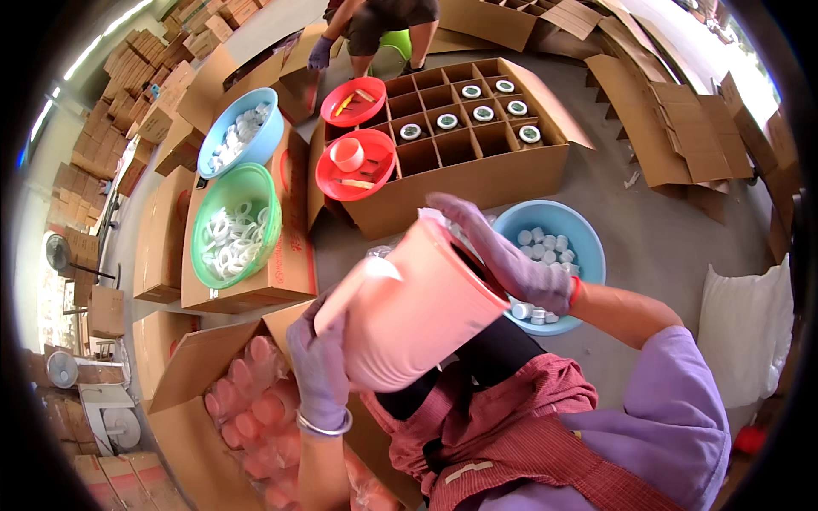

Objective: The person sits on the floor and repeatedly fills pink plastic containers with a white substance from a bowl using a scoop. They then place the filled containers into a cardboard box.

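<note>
A large pink plastic jug (426, 298) is held tilted in front of my body, its dark open mouth facing right. My left hand (322, 353), in a purple glove, is closed around its handle side. My right hand (511, 260), also gloved, lies along the jug's mouth with its fingers bent over the far rim, where a bit of clear whitish plastic shows; its thumb is hidden. Below my left hand, an open carton (192, 375) holds several pink jugs in clear wrapping (256, 409). Just beyond my right hand is a blue basin (588, 247) of small white caps (545, 247).
A divided carton (477, 192) with several white-lidded containers (483, 113) stands ahead, two red basins (328, 175) at its left. A green basin (271, 183) of white rings and a blue basin (204, 153) of white parts sit on cartons. Another person's gloved hand (320, 53) is beyond.
</note>
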Available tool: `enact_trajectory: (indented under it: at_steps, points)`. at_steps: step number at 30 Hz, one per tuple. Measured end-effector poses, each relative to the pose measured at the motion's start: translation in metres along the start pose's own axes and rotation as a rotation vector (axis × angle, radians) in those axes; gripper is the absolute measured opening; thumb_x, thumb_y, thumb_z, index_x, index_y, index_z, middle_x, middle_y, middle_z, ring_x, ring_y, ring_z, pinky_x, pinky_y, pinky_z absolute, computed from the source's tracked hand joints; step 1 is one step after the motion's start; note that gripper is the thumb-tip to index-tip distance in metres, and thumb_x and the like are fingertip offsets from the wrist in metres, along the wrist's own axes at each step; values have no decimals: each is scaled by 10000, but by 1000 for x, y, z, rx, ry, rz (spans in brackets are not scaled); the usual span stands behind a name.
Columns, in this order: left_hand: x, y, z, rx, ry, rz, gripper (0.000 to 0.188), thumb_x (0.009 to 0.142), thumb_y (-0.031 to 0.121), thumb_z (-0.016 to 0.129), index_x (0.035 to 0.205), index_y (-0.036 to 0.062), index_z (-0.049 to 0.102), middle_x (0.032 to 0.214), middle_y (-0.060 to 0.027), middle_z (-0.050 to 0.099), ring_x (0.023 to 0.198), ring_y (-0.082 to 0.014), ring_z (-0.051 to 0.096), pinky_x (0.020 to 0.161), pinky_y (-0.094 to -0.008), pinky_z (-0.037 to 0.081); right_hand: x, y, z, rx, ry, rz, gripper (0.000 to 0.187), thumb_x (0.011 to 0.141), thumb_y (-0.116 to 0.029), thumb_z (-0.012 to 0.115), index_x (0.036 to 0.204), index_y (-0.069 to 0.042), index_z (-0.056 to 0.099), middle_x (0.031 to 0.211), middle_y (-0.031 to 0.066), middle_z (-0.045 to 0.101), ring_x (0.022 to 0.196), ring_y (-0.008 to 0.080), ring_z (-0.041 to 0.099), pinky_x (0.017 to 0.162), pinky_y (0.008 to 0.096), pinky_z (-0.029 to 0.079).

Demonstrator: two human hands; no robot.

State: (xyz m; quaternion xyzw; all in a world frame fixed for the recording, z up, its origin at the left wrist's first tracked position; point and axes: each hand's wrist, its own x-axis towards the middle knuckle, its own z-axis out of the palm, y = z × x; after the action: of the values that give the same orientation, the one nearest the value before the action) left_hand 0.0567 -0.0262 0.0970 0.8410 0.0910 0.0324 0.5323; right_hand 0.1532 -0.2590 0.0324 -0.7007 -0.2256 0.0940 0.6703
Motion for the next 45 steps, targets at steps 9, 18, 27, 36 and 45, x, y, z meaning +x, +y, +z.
enact_trajectory:
  at_steps: [9,18,27,36,45]
  points:
    - [-5,-18,-26,355,429,674,240,891,110,579,979,-95,669,989,-197,703,1004,-352,663,1003,-501,442,43,-32,52,671,-186,107,546,1007,-188,514,1505,-83,317,1358,41,454,1271,128,421,1091,299,336]
    - [-47,-118,-64,-466,432,-348,363,1030,317,481,1109,-16,603,1068,-82,646,983,-170,595,856,-286,484,257,173,12,-850,-205,83,293,887,-317,598,984,-74,727,982,171,707,974,299,683,822,442,539]
    - [-29,-134,-60,-385,639,-647,481,1050,406,452,1268,-19,511,1163,-98,607,1009,-180,571,880,-331,490,335,290,38,-1756,-615,-206,204,880,-197,622,1059,-188,717,1141,33,638,1043,254,632,784,443,481]
    - [-15,-178,-70,-645,340,-393,191,1030,212,491,1084,43,561,1039,-53,621,940,-126,577,816,-283,508,320,150,-9,-1591,-552,16,325,850,-285,615,1086,-67,667,1041,143,651,993,317,649,835,432,491]
    - [1,-211,-72,-200,211,-135,289,1048,190,447,1211,-15,571,1116,-82,659,997,-162,621,866,-308,514,150,-22,38,-425,-821,-1012,193,811,-140,667,986,-81,611,1081,77,589,1009,280,592,919,494,469]
